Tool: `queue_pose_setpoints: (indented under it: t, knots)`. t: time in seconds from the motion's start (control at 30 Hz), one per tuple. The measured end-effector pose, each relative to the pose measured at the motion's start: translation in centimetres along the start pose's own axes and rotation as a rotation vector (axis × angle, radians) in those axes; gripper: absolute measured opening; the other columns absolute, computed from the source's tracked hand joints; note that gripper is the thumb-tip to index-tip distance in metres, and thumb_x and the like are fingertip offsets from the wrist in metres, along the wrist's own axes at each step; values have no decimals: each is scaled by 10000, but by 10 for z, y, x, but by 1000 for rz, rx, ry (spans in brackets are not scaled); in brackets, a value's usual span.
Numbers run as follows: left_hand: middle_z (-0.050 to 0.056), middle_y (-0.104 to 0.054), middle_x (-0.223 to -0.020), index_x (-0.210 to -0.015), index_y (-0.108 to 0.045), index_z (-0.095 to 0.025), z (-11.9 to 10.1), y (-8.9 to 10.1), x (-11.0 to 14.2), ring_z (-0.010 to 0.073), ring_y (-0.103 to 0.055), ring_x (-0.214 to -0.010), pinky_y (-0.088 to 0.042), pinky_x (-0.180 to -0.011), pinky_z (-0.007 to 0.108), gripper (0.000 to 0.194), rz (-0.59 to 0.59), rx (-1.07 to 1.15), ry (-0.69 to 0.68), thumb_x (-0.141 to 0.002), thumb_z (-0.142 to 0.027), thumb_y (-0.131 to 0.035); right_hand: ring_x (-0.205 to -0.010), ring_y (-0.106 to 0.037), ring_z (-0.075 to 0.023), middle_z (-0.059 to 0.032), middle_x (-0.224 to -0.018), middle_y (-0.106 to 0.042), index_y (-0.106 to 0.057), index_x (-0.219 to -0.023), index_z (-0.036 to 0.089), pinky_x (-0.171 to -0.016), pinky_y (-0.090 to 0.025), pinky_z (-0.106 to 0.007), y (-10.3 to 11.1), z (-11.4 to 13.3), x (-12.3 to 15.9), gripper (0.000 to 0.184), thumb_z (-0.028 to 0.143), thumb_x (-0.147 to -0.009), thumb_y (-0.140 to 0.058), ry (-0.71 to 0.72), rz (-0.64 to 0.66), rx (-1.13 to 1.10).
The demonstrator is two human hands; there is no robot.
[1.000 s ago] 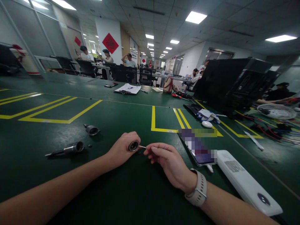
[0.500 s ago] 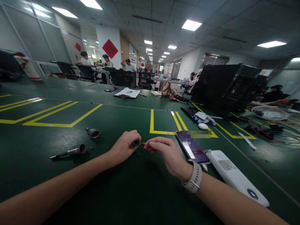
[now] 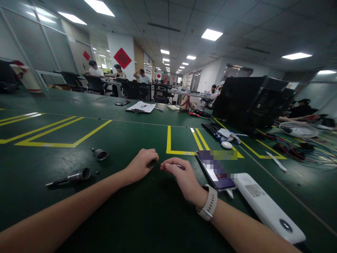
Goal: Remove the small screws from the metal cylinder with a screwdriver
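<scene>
I have the left hand [image 3: 139,165] wrapped around a metal cylinder [image 3: 152,163], its round hollow end facing my camera over the middle of the near tabletop. With the right hand [image 3: 184,177] I pinch a thin tool [image 3: 181,167] between thumb and fingers, its slim shaft pointing at the cylinder's side; I cannot tell whether the tip touches. A pale watch [image 3: 209,204] circles the right wrist. Just below the cylinder, a tiny dark piece [image 3: 153,179] lies on the green table [image 3: 137,225]. Left of my hands I see a metal part with a rod [image 3: 79,174], a shorter metal part [image 3: 100,154] and, near both, a small nut-like piece [image 3: 97,172]. To the right lie a phone [image 3: 223,181] and a white power bank [image 3: 268,207]. Farther out sit a clipboard [image 3: 140,106] with papers and a large black case [image 3: 237,98].
</scene>
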State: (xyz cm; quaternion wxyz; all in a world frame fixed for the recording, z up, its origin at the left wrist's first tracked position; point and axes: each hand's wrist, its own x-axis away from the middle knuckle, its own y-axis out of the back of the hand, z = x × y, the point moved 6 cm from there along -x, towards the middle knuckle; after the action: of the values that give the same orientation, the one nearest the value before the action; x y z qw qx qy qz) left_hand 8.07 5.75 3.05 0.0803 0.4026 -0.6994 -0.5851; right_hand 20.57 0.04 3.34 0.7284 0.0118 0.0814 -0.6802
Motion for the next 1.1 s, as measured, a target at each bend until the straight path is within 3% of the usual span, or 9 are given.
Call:
queue_pose_setpoints:
  t: [0.1, 0.3, 0.47, 1.1]
  knots:
    - [-4, -516, -704, -683, -521, -164, -3, -1, 0, 161, -501, -697, -339, -682, 298, 107, 19, -34, -31, -748, -88, -484, -749, -571, -181, -40, -719, -667, -707, -671, 169, -722, -395, -322, 1, 3, -1, 133, 178, -707, -580, 39, 30, 91]
    - [-6, -514, -720, -687, -507, -166, -1, -1, 1, 154, -501, -704, -345, -698, 297, 115, 20, -4, -19, -730, -66, -470, -676, -554, -146, -57, -728, -673, -692, -692, 131, -668, -393, -293, 7, -18, -8, 126, 185, -710, -579, -165, 63, -312]
    - [-10, -517, -726, -680, -493, -168, 2, -1, 0, 152, -500, -702, -350, -698, 298, 111, 13, 25, 8, -726, -72, -462, -642, -550, -132, -53, -696, -666, -684, -716, 116, -659, -387, -280, 8, -29, -10, 130, 208, -706, -592, -276, 41, -418]
    - [-10, -525, -726, -692, -508, -170, 2, -1, 0, 158, -505, -697, -349, -689, 301, 92, 28, 19, 29, -723, -88, -479, -528, -512, -127, -39, -535, -628, -651, -541, 128, -553, -343, -269, 16, -24, -8, 158, 168, -641, -536, -197, -45, -302]
